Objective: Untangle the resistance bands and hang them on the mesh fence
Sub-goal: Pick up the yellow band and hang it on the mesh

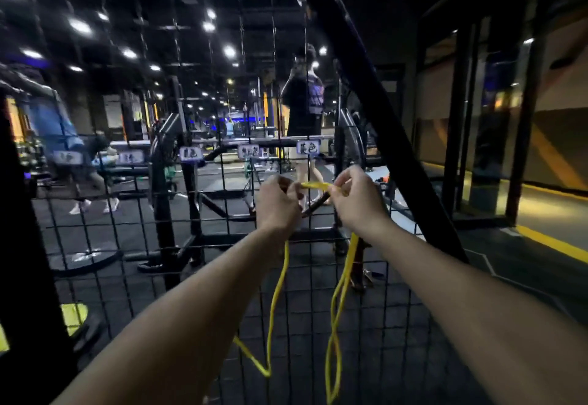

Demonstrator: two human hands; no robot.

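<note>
Hands, left (277,202) and right (356,198), are pinching the yellow band (315,185) taut against the mesh fence (127,245), risking its dangling twisted loops snagging.

Dark gym floor (525,277) with yellow line (553,244)

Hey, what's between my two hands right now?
In the head view, a short stretch of the yellow resistance band spans from left hand to right hand.

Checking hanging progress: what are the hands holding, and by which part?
Both hands, left and right, pinch the yellow band at its top; its loops dangle below, before the fence.
</note>
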